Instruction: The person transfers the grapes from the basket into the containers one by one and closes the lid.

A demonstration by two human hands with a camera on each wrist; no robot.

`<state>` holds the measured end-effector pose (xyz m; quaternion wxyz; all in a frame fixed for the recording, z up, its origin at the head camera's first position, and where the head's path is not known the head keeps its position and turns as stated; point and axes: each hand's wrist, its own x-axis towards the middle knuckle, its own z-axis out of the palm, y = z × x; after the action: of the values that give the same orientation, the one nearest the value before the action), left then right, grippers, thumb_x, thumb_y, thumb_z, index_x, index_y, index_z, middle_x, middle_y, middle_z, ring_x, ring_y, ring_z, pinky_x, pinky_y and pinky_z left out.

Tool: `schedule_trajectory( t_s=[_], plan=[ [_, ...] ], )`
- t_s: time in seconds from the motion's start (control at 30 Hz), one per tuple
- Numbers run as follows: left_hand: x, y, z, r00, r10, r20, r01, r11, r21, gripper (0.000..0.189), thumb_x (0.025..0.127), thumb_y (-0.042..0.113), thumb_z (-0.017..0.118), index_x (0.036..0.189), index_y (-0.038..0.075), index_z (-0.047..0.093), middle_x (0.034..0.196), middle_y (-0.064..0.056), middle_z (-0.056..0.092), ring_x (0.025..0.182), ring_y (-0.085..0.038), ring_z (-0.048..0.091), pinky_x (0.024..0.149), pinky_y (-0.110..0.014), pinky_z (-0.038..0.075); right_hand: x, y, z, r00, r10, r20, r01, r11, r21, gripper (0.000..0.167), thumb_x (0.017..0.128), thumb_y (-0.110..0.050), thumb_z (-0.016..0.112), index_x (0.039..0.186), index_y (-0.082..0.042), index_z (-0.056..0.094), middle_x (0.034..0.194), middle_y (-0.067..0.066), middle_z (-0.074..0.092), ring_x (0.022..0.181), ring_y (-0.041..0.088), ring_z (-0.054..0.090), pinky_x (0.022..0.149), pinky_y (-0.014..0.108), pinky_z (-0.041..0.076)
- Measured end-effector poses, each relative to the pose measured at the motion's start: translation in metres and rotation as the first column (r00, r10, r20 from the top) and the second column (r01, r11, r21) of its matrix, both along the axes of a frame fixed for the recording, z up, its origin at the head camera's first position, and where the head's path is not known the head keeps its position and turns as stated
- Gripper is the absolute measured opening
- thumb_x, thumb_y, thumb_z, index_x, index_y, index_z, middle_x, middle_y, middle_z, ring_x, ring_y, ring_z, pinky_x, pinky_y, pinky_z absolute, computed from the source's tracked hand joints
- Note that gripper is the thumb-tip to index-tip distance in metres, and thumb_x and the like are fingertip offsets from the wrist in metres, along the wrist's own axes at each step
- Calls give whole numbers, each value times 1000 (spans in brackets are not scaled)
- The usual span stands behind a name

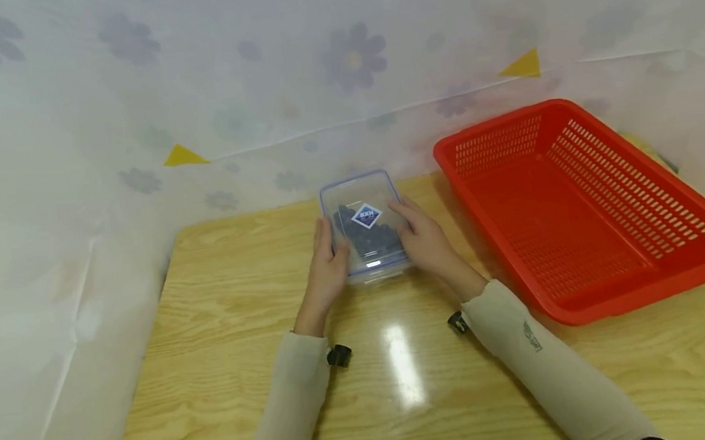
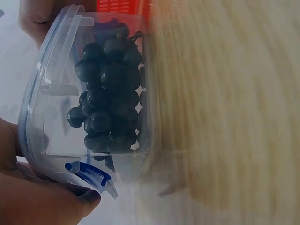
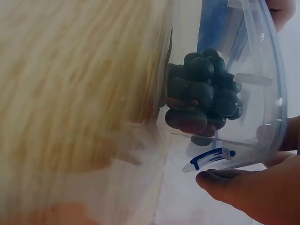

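A clear plastic food container [image 1: 353, 189] with a blue-edged lid and a diamond-shaped label [image 1: 367, 216] is held between both hands near the table's far edge. Dark grapes [image 2: 110, 89] in a bunch show through its walls. My left hand [image 1: 327, 269] grips its left side, thumb along the edge. On the opposite side my right hand [image 1: 427, 238] holds it, thumb over the lid. Close by the left thumb, the left wrist view shows a clip with a blue seal [image 2: 96, 174]. The right wrist view has a similar clip [image 3: 208, 157] at the right thumb tip.
To the right stands a large red plastic basket [image 1: 573, 221] with slotted walls, nothing seen inside. Beneath everything is a wood-grain table [image 1: 234, 364]. A flower-patterned sheet [image 1: 284, 116] with yellow triangles rises behind and to the left.
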<state>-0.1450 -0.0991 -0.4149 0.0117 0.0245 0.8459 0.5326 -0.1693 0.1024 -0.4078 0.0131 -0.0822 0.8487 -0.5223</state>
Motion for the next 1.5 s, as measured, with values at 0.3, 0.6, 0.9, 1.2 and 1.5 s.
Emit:
schedule_trajectory(
  t_s=[0.3,0.6,0.9,1.2,1.5],
  plan=[
    [3,-3,-3,998,-68,-6,67,985,-159,64,111,26,35,161,3,2,167,-10,-11,153,-27,-4,121,-39,3,-7,11,-11,973,9,232,40,978,-204,74,97,-12,57,162,-8,22,165,17,22,150,34,22,120,48,20],
    [2,-4,-4,995,-86,-47,65,940,-336,62,111,25,32,160,-2,6,166,-15,-5,152,-34,5,121,-48,12,-17,20,-21,940,35,339,102,921,-377,87,90,-9,64,163,-15,17,160,22,30,143,37,34,116,48,30],
    [0,-2,-3,995,-79,-55,55,933,-355,61,111,24,32,160,-3,8,166,-16,-3,152,-35,8,121,-49,14,-12,10,-20,988,-91,126,113,975,-189,77,94,-10,61,161,-8,25,163,13,30,146,37,31,117,51,27],
    [0,-5,-8,993,-105,-50,81,934,-349,61,111,25,29,160,-3,6,166,-16,-5,152,-33,5,121,-46,12,-20,2,-22,973,-56,222,104,972,-211,82,93,-11,52,163,-10,10,169,6,12,153,25,11,122,43,10],
    [-1,-5,-8,991,-127,-28,112,944,-311,62,111,24,27,159,-3,0,166,-16,-11,152,-29,-2,122,-45,8,-24,1,-16,971,1,239,69,955,-287,87,88,-5,49,163,-10,6,169,8,6,153,23,8,121,40,6]
  ],
)
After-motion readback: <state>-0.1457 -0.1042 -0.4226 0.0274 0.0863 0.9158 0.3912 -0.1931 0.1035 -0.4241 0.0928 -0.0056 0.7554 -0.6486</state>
